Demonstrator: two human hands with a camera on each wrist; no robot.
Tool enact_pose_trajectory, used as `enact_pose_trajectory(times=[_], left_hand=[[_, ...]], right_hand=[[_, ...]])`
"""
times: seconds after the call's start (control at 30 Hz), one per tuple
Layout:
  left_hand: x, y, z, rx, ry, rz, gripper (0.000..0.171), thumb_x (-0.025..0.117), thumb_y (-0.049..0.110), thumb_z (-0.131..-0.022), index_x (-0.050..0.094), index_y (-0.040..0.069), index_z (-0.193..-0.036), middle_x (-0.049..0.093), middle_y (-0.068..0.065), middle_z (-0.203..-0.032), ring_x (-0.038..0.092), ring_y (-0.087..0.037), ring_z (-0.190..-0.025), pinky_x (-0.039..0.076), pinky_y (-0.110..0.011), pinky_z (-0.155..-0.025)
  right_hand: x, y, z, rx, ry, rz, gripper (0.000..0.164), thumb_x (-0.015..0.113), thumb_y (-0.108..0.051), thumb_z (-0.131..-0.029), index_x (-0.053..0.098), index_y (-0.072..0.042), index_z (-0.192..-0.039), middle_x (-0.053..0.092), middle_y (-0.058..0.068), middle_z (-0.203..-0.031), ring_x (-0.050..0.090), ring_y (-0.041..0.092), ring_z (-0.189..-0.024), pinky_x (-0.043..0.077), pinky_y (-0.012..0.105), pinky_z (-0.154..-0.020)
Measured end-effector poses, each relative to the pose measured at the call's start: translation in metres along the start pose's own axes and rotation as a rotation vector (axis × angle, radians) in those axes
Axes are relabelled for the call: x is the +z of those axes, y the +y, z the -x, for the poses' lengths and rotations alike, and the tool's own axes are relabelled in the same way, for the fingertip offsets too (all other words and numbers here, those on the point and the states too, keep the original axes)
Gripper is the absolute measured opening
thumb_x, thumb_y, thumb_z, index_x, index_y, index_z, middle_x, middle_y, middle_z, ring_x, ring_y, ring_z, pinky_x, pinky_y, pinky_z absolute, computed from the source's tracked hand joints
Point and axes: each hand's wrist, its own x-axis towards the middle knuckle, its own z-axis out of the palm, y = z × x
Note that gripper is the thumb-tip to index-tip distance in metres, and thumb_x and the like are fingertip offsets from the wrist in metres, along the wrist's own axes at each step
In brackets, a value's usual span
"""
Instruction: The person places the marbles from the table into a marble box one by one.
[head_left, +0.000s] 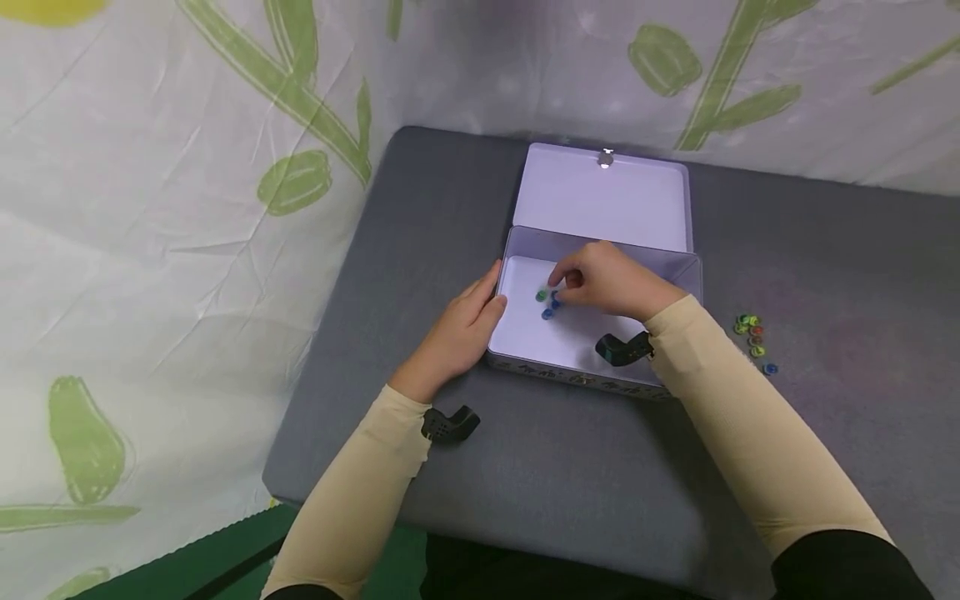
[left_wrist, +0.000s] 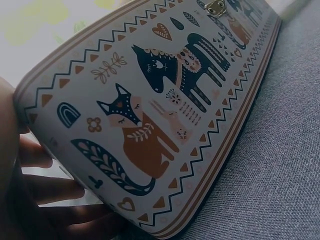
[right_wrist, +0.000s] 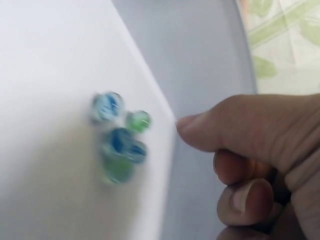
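Observation:
My left hand [head_left: 461, 329] lies along the left wall of an open metal box [head_left: 592, 377], with its fingers fairly straight and its thumb at the rim. In the left wrist view the fingers [left_wrist: 55, 190] rest beside the box's patterned front [left_wrist: 150, 100]. Over the white floor inside, my right hand [head_left: 618, 279] hovers with thumb and index finger apart and the other fingers bent. Several glass marbles lie close beneath it, including a green marble [head_left: 542, 296] and a blue marble [head_left: 547, 314]. The right wrist view shows these blue and green marbles [right_wrist: 119, 140] clustered, just off the thumb tip [right_wrist: 192, 130].
The box's lid [head_left: 603, 196] is folded back flat behind it, with a metal clasp [head_left: 606, 158] at its far edge. Right of the box, several more marbles [head_left: 757, 352] lie on the grey table [head_left: 847, 333]. A printed white curtain [head_left: 525, 75] borders the table behind and at left.

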Motion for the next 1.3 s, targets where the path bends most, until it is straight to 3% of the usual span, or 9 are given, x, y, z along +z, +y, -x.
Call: enact_pose_trajectory(times=[0.3, 0.67, 1.0, 1.3], left_hand=[[0.001, -0.004, -0.001, 0.005, 0.006, 0.018, 0.061, 0.038, 0.03, -0.113, 0.023, 0.009, -0.168, 0.03, -0.011, -0.171, 0.027, -0.022, -0.158, 0.025, -0.044, -0.128], [-0.006, -0.014, -0.003, 0.01, 0.022, 0.025, 0.061, 0.038, 0.031, -0.113, 0.023, 0.009, -0.168, 0.029, -0.008, -0.172, 0.025, -0.019, -0.158, 0.023, -0.043, -0.129], [-0.015, -0.023, 0.001, -0.012, 0.037, 0.022, 0.061, 0.038, 0.031, -0.112, 0.023, 0.01, -0.168, 0.027, -0.007, -0.173, 0.023, -0.02, -0.16, 0.021, -0.043, -0.13], [-0.018, -0.026, 0.003, -0.006, 0.049, 0.027, 0.061, 0.039, 0.029, -0.112, 0.025, 0.007, -0.167, 0.028, -0.008, -0.172, 0.024, -0.02, -0.159, 0.021, -0.044, -0.13]], right_hand=[[-0.021, -0.014, 0.022, -0.015, 0.107, 0.035, 0.015, 0.075, -0.002, -0.093, 0.079, 0.002, -0.106, 0.059, 0.005, -0.071, 0.051, 0.019, -0.069, 0.045, 0.034, -0.067], [-0.054, -0.009, 0.075, 0.115, 0.236, 0.047, 0.021, 0.074, -0.011, -0.095, 0.081, -0.004, -0.114, 0.069, 0.003, -0.083, 0.055, 0.019, -0.073, 0.045, 0.027, -0.064], [-0.055, 0.015, 0.104, 0.211, 0.303, 0.075, 0.021, 0.071, -0.013, -0.097, 0.08, -0.004, -0.114, 0.066, 0.003, -0.082, 0.05, 0.017, -0.068, 0.041, 0.026, -0.06], [-0.048, 0.037, 0.131, 0.306, 0.297, 0.071, 0.025, 0.07, -0.014, -0.1, 0.077, -0.002, -0.12, 0.065, 0.005, -0.083, 0.05, 0.016, -0.065, 0.04, 0.027, -0.06]])
